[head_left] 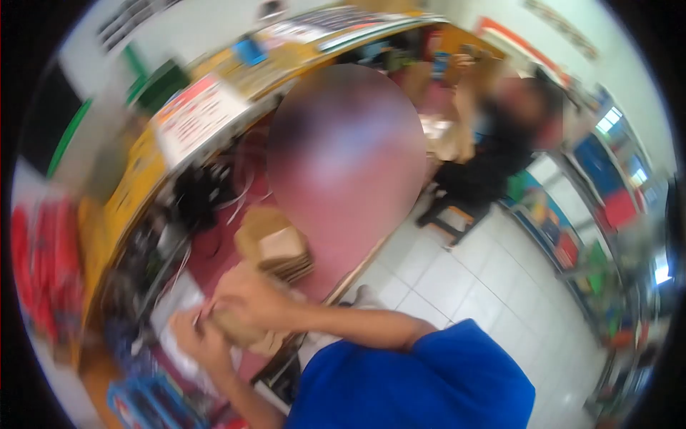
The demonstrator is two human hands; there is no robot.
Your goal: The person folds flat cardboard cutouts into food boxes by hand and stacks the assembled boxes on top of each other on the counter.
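Note:
Both hands are close together over the near end of the red tabletop (336, 264). My right hand (246, 297), its fingers bent, grips a brown paper piece (239, 330) that hangs below it. On the left, my left hand (193, 332) is closed at the edge of the same brown paper, almost touching the right one. Just beyond the hands lies a stack of brown paper pieces (282, 250). A white sheet (179, 300) lies beside and beneath my left hand. Motion blur hides fine detail of the fingers.
A yellow shelf (132, 189) with a printed sign (200, 114) runs along the left and back. Cables and dark clutter lie under it. A blue crate (153, 402) stands at lower left. A person in dark clothing (493, 150) sits at the back right.

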